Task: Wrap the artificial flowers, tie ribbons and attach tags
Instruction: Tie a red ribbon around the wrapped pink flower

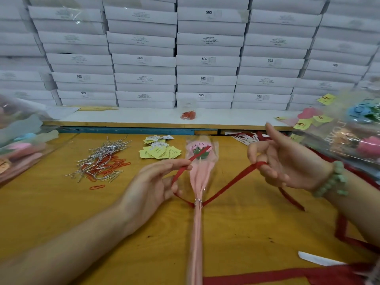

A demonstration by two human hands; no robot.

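The wrapped flower [200,173] lies in the middle of the table [61,212], with its stem pointing at the near edge. A red ribbon [228,186] goes round its neck. Your left hand [156,182] pinches one end. Your right hand [287,163] has the other side looped round its curled fingers. Your hands are apart. Farther off lie yellow tags [160,151], with silver ties [104,155] to their left. Past the far edge stand white boxes [205,60].

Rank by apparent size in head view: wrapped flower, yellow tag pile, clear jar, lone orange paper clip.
1. wrapped flower
2. yellow tag pile
3. clear jar, farther back, so unsure
4. lone orange paper clip
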